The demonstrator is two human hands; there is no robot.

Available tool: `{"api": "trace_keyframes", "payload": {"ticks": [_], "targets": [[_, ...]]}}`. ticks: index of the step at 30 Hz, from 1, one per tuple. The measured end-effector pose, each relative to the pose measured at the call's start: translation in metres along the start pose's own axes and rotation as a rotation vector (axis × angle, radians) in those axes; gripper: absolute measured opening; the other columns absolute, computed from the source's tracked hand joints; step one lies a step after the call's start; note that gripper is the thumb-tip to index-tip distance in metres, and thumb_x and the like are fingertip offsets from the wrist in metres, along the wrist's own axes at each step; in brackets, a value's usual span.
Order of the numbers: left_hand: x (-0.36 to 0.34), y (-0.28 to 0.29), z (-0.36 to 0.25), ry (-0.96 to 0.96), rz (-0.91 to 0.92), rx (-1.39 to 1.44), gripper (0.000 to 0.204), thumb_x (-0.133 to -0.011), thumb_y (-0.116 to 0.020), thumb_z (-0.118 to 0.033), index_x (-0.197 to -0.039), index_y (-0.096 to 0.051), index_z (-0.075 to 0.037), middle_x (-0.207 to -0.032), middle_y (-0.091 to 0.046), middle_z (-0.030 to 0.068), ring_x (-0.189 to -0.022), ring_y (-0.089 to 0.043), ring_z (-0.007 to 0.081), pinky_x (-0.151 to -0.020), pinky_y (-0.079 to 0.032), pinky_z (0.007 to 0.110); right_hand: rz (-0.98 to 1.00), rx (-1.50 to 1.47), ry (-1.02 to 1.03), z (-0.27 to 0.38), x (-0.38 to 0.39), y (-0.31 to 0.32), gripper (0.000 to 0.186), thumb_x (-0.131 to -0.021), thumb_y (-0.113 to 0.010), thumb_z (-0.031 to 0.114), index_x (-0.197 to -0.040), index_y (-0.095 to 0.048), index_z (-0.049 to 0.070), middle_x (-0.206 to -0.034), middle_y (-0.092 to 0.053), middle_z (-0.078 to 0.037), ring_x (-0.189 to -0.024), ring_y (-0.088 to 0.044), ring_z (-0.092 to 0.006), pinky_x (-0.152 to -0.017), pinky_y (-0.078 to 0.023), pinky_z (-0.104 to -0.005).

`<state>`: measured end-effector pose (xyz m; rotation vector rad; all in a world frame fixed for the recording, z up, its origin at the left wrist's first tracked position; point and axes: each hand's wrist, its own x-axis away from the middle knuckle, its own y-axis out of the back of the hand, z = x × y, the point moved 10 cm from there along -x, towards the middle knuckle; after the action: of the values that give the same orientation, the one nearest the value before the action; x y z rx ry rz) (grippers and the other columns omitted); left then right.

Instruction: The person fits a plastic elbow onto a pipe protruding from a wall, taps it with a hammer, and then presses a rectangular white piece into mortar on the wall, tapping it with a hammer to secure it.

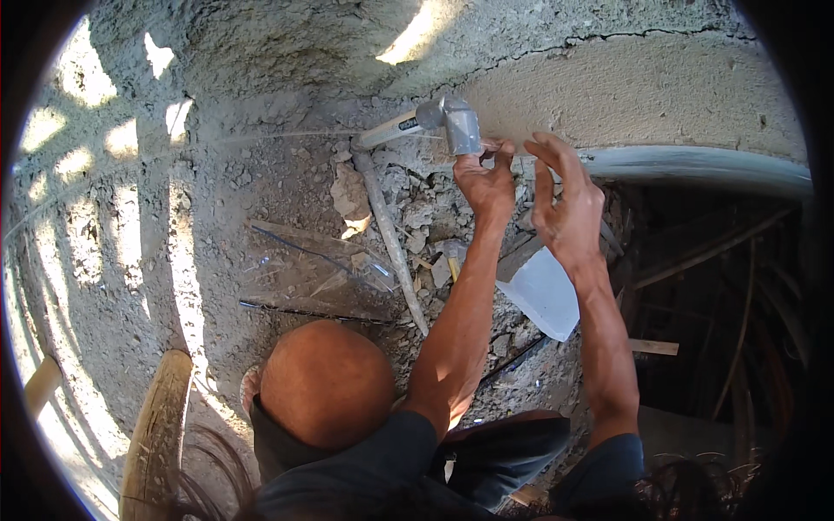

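Observation:
A grey pipe fitting (462,130) is joined to a pale pipe (387,131), close to the foot of the rough wall. My left hand (488,184) is at the fitting's near right side. Its thumb and fingers are drawn together by the fitting, and whatever they pinch is too small to make out. To the right, my right hand (569,204) is raised with its fingers apart and nothing visible in it. A thin line (278,135) stretches from the left toward the fitting. Below my hands lies a pale, stiff-looking sheet (547,297) on the rubble.
A wooden stick (388,239) and a small tool with a yellow handle (453,260) lie on broken rubble. Clear plastic sheeting (304,273) rests to the left. My bare knee (326,382) is near. A wooden post (158,434) stands lower left; a dark recess (695,260) opens right.

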<state>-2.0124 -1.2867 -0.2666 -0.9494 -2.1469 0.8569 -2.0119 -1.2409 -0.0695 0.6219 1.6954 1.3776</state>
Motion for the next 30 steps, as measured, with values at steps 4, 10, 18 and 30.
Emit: {"api": "trace_keyframes", "payload": {"ticks": [4,10,18,30], "targets": [[0.002,0.003,0.005,-0.005,-0.039,0.125,0.010,-0.087,-0.077,-0.005,-0.084,-0.067,-0.002,-0.084,-0.068,0.0027,-0.076,-0.059,0.0102,-0.075,-0.048,0.027,-0.108,-0.103,-0.218,-0.027,0.013,0.017,0.018,-0.090,-0.066,-0.001,-0.106,-0.073,0.002,-0.103,-0.074,-0.017,-0.090,-0.074,-0.0292,-0.077,-0.059,-0.0362],[-0.001,-0.010,0.030,0.133,0.082,0.622,0.006,-0.092,-0.067,-0.002,-0.088,-0.063,-0.003,-0.086,-0.066,0.0029,-0.078,-0.060,0.0095,-0.073,-0.049,0.026,-0.028,-0.078,-0.121,-0.003,-0.018,-0.032,0.015,-0.086,-0.070,0.002,-0.100,-0.076,0.002,-0.093,-0.074,-0.016,-0.080,-0.073,-0.0286,-0.075,-0.058,-0.0349],[-0.013,-0.006,0.043,0.200,0.084,0.604,0.015,-0.093,-0.055,0.004,-0.081,-0.064,-0.002,-0.084,-0.065,0.0009,-0.077,-0.061,0.0086,-0.071,-0.051,0.026,-0.007,-0.052,-0.079,-0.007,-0.006,-0.039,0.017,-0.084,-0.071,0.003,-0.099,-0.077,0.006,-0.102,-0.073,-0.015,-0.094,-0.071,-0.0320,-0.085,-0.057,-0.0394],[0.003,0.004,0.003,0.008,0.039,0.203,0.021,-0.087,-0.058,0.008,-0.099,-0.075,0.003,-0.092,-0.072,0.0048,-0.083,-0.066,0.0143,-0.078,-0.054,0.027,-0.259,-0.138,-0.194,-0.012,0.022,-0.037,0.017,-0.077,-0.079,0.004,-0.094,-0.079,0.006,-0.099,-0.074,-0.011,-0.086,-0.069,-0.0283,-0.079,-0.056,-0.0374]]}}
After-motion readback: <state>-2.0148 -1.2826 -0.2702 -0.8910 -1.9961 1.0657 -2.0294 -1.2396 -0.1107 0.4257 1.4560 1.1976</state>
